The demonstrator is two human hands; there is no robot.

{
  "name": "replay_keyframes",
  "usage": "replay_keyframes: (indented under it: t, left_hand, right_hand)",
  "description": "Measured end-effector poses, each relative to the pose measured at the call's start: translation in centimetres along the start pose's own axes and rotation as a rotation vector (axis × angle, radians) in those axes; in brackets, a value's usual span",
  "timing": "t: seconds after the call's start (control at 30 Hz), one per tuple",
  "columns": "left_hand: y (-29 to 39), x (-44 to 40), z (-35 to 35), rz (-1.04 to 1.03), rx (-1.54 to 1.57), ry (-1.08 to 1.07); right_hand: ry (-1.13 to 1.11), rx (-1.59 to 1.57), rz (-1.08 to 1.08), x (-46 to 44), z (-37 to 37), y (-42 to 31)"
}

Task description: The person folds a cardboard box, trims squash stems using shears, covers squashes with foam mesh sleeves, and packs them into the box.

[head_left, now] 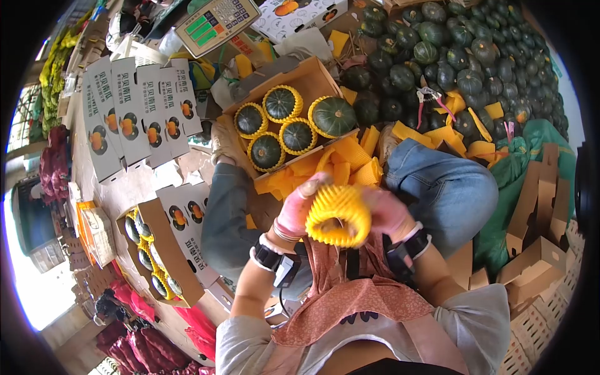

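A yellow foam net sleeve (337,203) is held up in front of my chest, its round opening facing me. My left hand (299,209), in a pinkish glove, grips it from the left side. On the other side my right hand (386,209) holds it too, slightly blurred, with its fingers partly hidden behind the foam. Just beyond my hands stands an open cardboard box (319,70) with several dark green pumpkins (263,151), each in a yellow foam sleeve. More flat yellow foam sleeves (350,159) lie between the box and my hands.
Loose green pumpkins (431,53) are heaped at the upper right, with pink-handled shears (428,100) on them. A scale (215,25) stands beyond the box. Printed cartons (137,112) and a filled box (178,275) are at left; folded cardboard (531,262) lies at right.
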State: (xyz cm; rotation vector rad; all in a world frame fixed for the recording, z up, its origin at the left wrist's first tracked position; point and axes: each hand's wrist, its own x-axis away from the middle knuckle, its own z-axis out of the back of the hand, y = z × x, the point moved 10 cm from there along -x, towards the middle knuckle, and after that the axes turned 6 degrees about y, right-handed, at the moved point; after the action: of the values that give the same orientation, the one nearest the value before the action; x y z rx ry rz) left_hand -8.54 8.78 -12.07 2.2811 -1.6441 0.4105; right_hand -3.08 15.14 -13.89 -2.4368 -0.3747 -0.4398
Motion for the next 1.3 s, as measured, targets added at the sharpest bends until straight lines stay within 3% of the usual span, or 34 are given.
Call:
replay_keyframes:
  t: [0.03,0.07,0.13,0.2,0.27,0.33,0.47,0.53,0.57,0.7,0.73,0.87,0.93,1.07,1.17,1.3]
  left_hand:
    - [-1.0,-0.5,-1.5,0.125,-0.257,0.082]
    - [-0.9,-1.6,1.8,0.182,-0.491,0.101]
    - [2.9,-3.5,0.9,0.134,-0.744,0.160]
    - [8.9,-8.2,0.4,-0.223,-1.722,0.202]
    - [12.4,-10.6,-1.9,-0.649,-1.842,0.322]
    - [13.8,-12.2,-2.9,-0.951,-1.935,0.236]
    - [14.3,-15.4,3.1,-0.596,-1.529,0.256]
    - [14.2,-15.0,3.4,-0.618,-1.571,0.249]
    - [14.2,-14.7,3.7,-0.643,-1.536,0.270]
    - [14.2,-14.5,3.7,-0.739,-1.537,0.292]
    - [14.3,-14.5,3.4,-0.768,-1.528,0.278]
    - [15.4,-11.9,4.9,-0.701,-1.471,0.377]
    - [16.4,-8.2,6.8,-0.762,-1.270,0.434]
    - [18.2,-2.1,10.0,-0.945,-1.314,0.630]
    - [19.3,-1.6,10.2,-1.018,-1.344,0.695]
    - [20.6,-2.7,12.0,-1.004,-1.272,0.703]
  right_hand:
    - [0.022,-0.079,0.032,-0.3,0.3,-3.5]
    - [0.040,-0.157,0.066,-0.5,0.6,-7.1]
    - [0.299,0.019,0.113,-2.7,3.7,-9.6]
    - [0.667,0.168,0.141,-4.3,9.5,-9.1]
    - [0.845,0.484,0.083,-5.9,10.4,-9.4]
    - [0.827,0.601,0.129,-7.5,10.3,-9.6]
    - [0.898,0.978,0.344,-10.4,12.3,-9.3]
    - [0.992,1.252,0.511,-10.0,10.3,-10.2]
    - [1.009,1.288,0.395,-10.2,9.9,-10.0]
    - [1.061,1.247,0.601,-9.3,9.0,-10.2]
    - [1.077,1.166,0.559,-9.2,9.6,-10.0]
    - [0.959,1.236,0.707,-9.5,6.5,-10.2]
    - [0.848,1.256,0.789,-10.7,3.2,-10.3]
    - [0.537,1.287,0.667,-16.6,2.0,-6.0]
    - [0.400,1.186,0.904,-18.5,1.7,-6.7]
    - [0.522,1.129,0.734,-20.9,3.0,-7.8]
